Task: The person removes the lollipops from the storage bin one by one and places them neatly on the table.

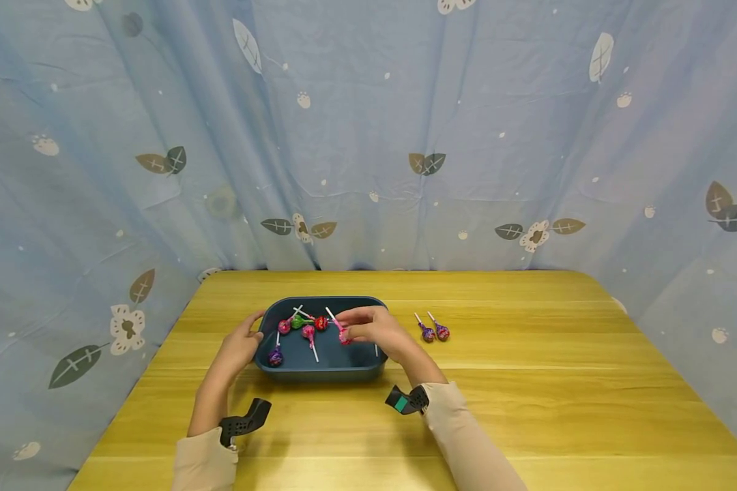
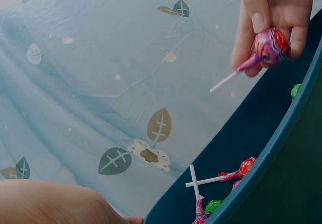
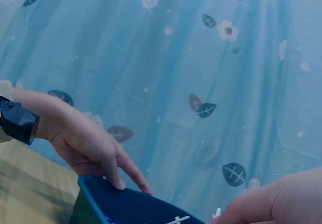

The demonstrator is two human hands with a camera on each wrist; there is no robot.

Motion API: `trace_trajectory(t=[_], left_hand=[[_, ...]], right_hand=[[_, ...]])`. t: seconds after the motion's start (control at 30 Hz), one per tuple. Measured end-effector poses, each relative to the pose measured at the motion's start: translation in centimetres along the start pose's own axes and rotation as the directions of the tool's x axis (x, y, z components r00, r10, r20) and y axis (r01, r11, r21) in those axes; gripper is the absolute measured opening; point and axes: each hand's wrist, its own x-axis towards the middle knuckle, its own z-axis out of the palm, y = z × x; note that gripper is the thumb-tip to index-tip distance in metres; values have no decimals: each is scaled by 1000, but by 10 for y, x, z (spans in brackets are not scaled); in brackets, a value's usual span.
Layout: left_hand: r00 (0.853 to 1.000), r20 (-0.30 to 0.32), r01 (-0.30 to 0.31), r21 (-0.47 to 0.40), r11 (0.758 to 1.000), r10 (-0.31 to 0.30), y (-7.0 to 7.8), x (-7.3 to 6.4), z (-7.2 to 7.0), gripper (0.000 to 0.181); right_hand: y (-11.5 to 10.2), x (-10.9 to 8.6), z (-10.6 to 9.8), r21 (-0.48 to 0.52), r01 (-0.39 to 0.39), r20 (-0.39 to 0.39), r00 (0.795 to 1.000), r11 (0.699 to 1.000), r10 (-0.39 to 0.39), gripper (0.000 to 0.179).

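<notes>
Pink-wrapped lollipop (image 2: 272,45), its print unreadable, pinched by right hand (image 1: 373,330); left hand (image 1: 238,346) grips tray (image 1: 319,375).

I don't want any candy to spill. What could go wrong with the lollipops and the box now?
The pink lollipop might slip, because the right grip pinches it by its round, wrapped head. The dark blue box could tip and spill the loose lollipops inside if the left grip pulls up hard on its end. Two crossed sticks in there might catch if somebody lifts one.
</notes>
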Motion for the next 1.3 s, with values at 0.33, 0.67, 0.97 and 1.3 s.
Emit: trace_trajectory(t=[0.33,0.67,0.97,1.3], left_hand=[[1000,5,-5,10,1000,5,1,1,0,52],[1000,3,-5,13,1000,5,3,0,0,52],[1000,-5,21,41,999,-20,4,-1,-1,52],[1000,-5,17,29,999,-16,4,0,1,52]], right_hand=[[-6,-15,-22,37,1,-13,1000,999,-1,37],[-9,-24,-44,128,19,-71,997,992,-9,39],[-10,-29,-62,107,1,-158,987,994,16,41],[-5,-38,-87,40,-42,-241,969,998,50,41]])
